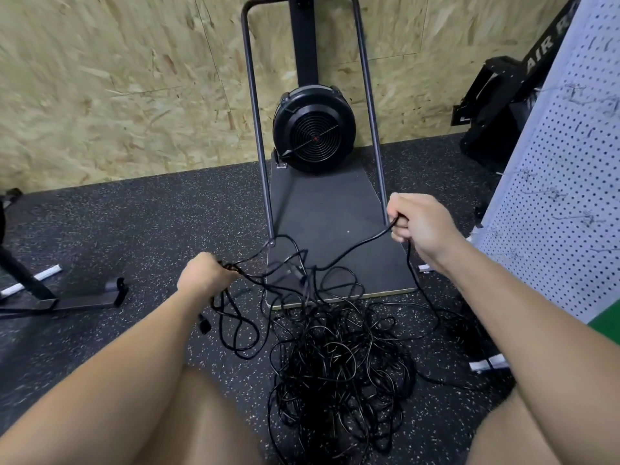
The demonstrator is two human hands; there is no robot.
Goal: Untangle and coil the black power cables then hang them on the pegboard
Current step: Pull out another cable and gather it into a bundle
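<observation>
Two hands pulling cable from a tangled black pile on the floor.

The left hand [204, 275] grips several loops; the right hand [417, 223] pinches one cable [355, 248] stretched between them. The pile [339, 360] lies between the knees; the pegboard [567, 182] stands right.

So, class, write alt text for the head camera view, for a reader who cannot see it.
A person's left hand and right hand each grip black power cables lifted from a tangled pile on a speckled rubber floor. Ahead, a fan machine stands against a chipboard wall; a white pegboard stands to the right.
</observation>
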